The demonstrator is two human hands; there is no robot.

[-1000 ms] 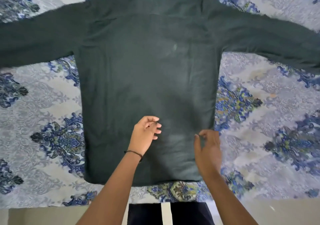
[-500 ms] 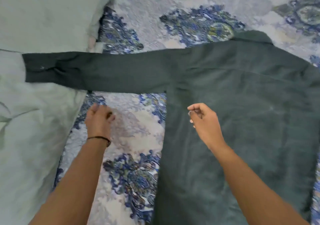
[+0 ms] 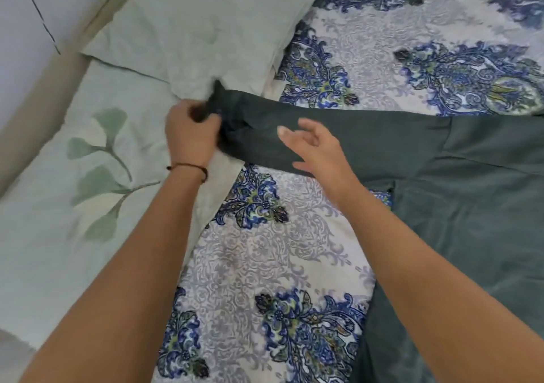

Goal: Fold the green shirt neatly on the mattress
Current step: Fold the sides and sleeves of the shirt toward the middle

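Note:
The dark green shirt [image 3: 471, 200] lies flat on the mattress [image 3: 279, 250] with the blue floral sheet, its body at the right edge of view. Its left sleeve [image 3: 368, 135] stretches leftward toward the pillows. My left hand [image 3: 188, 135] is closed around the sleeve's cuff, which is lifted and bunched. My right hand [image 3: 318, 150] hovers with spread fingers over the middle of the sleeve, resting on or just above the cloth. The rest of the shirt is out of frame to the right.
Two pale green pillows [image 3: 88, 191] with a leaf print lie at the left, one [image 3: 200, 26] behind the other. A beige bed edge [image 3: 35, 106] and a wall run along the far left.
My view has swung left along the sleeve. My left hand went from the bare sheet to gripping the cuff, and my right hand moved from the shirt's body onto the sleeve.

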